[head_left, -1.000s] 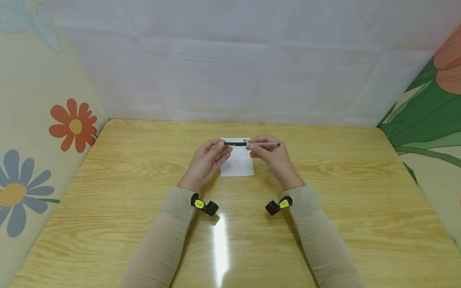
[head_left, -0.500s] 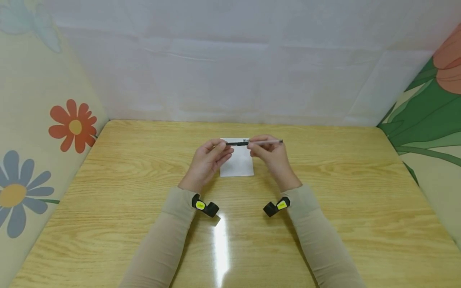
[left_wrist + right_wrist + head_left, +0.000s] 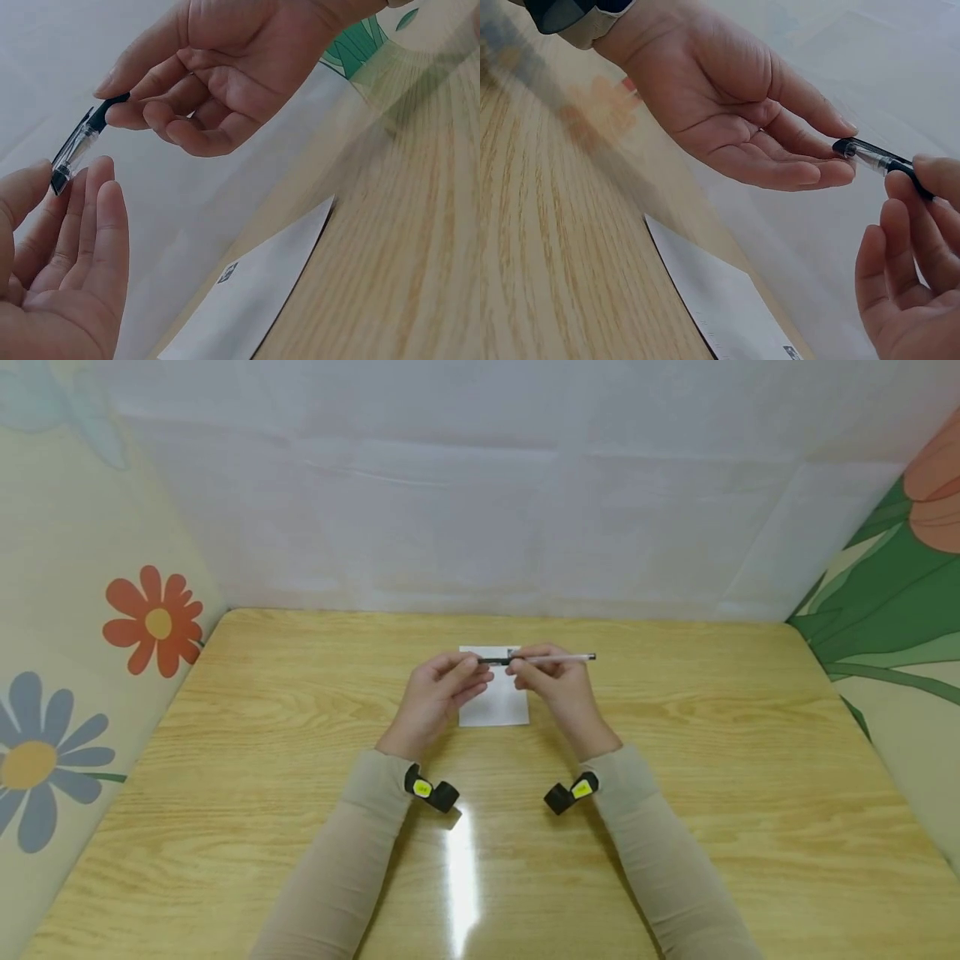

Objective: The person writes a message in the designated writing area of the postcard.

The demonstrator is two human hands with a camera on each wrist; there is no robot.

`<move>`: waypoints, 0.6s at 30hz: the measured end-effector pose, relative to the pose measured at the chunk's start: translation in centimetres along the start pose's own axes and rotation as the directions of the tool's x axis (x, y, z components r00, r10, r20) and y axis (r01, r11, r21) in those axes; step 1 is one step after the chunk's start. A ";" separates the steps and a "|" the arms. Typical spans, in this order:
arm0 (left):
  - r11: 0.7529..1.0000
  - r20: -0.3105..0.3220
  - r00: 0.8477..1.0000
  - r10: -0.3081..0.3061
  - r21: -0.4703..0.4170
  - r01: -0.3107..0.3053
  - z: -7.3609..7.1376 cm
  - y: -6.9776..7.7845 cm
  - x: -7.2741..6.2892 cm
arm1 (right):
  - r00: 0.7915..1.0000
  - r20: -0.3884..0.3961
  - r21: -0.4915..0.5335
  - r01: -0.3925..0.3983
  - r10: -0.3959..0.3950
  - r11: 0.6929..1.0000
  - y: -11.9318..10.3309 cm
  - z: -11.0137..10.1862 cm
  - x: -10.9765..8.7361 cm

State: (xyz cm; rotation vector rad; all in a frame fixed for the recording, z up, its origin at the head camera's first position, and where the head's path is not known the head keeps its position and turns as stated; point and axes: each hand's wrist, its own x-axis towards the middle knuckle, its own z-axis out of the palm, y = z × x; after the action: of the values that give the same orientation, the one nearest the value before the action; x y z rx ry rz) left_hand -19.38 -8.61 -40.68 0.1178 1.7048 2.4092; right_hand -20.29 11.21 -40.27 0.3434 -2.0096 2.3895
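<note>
A pen (image 3: 573,657) with a pale barrel is held level between both hands, above a white sheet. My left hand (image 3: 435,697) pinches the dark end of its clear cap (image 3: 79,142) between thumb and forefinger, the other fingers loosely extended. My right hand (image 3: 558,681) pinches the pen by its dark grip, close to the cap's mouth, as the right wrist view shows. A dark clip runs along the cap, which sits over the pen's tip. The white sheet (image 3: 492,703) lies flat on the table below, a small dark printed mark near its far right corner.
The wood-grain table (image 3: 712,760) reaches back to a white cloth backdrop (image 3: 480,510). Walls with painted flowers (image 3: 157,623) stand at both sides. A black wrist camera (image 3: 435,790) sits on each wrist over beige sleeves, and light glares on the near tabletop.
The hands have come closer together: the left has shifted slightly right, the right slightly left. The pen's tail end now sticks out farther right, and less of the dark part shows between the hands.
</note>
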 end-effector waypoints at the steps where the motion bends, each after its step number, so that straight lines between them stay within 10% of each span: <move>1: 1.000 -0.002 1.000 -0.001 0.007 0.001 0.0 0.0 0.0 | 1.000 -0.002 0.004 -0.003 0.003 1.000 0.0 0.0 0.0; 18: 0.986 -0.018 0.998 0.060 0.155 -0.056 0.0 0.4 -0.3 | 0.998 -0.009 0.127 -0.057 0.059 0.990 0.2 0.3 -0.3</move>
State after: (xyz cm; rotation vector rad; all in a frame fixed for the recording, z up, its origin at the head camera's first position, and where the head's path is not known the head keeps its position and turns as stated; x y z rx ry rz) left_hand -19.14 -8.82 -40.32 0.1645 1.9228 2.3241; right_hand -19.94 10.88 -40.48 0.2735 -1.8931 2.5548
